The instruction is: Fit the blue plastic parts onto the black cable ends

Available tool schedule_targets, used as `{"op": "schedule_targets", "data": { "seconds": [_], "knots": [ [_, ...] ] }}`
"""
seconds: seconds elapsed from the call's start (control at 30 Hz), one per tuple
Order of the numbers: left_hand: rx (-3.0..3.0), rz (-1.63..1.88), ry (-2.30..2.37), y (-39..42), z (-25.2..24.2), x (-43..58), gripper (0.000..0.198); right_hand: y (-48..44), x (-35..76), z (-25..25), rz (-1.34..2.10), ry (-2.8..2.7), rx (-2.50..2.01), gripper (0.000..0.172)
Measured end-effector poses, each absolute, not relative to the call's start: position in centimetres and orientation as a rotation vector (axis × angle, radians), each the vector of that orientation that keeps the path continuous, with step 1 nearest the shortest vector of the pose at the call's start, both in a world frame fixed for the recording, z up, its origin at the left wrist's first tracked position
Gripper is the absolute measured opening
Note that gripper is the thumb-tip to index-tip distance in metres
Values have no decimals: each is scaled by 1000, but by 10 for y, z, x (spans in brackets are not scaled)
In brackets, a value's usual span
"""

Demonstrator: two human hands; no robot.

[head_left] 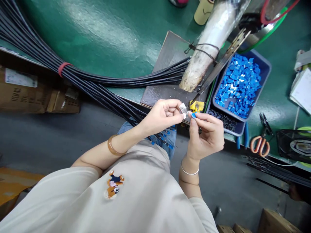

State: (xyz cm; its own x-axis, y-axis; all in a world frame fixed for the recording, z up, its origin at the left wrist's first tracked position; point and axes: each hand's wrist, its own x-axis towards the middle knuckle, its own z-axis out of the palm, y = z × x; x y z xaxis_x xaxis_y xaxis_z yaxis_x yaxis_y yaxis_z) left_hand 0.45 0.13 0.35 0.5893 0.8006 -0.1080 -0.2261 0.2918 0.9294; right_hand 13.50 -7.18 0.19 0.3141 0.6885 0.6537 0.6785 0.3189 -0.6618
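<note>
My left hand [166,115] is closed in a pinch. Whitish, silvery material [183,110] shows at its fingertips; whether it is tape on the fingers or a held piece, I cannot tell. Close beside it, my right hand [206,131] pinches a small blue plastic connector [193,115] between thumb and fingers. The two sets of fingertips nearly meet, and whatever lies between them is too small to make out. Just beyond is a yellow block [196,106]. Black cables [111,81] run in from the left, some ending in blue connectors [170,146] over my lap.
A grey bin of blue connectors [266,69] stands at right, with small black parts [224,120] in a lower bin. Orange-handled scissors [259,145] lie nearby. A plastic-wrapped tube [206,45] and metal bar [224,56] overhang the dark board [167,51]. Cartons [26,94] sit below left.
</note>
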Motion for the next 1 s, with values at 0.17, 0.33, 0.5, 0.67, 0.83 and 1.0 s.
{"op": "schedule_targets", "data": {
  "seconds": [0.17, 0.33, 0.5, 0.67, 0.83, 1.0],
  "knots": [
    [1046, 747, 642, 1, 2, 5, 7, -68, 135, 0, 114, -1333, -1391, 13],
    [1053, 741, 659, 0, 5, 7, 11, -71, 135, 0, -68, -1419, -1355, 18],
    [1057, 774, 663, 2, 5, 7, 8, -71, 135, -1, -204, -1507, -1371, 15],
    [1047, 775, 689, 6, 7, 8, 11, -65, 138, -2, 82, -1356, -1381, 7],
    [1058, 783, 705, 10, 9, 9, 12, -62, 141, -1, -15, -1495, -1411, 11],
    [1073, 791, 731, 12, 12, 10, 13, -60, 145, 0, -143, -1587, -1402, 16]
  ]
}}
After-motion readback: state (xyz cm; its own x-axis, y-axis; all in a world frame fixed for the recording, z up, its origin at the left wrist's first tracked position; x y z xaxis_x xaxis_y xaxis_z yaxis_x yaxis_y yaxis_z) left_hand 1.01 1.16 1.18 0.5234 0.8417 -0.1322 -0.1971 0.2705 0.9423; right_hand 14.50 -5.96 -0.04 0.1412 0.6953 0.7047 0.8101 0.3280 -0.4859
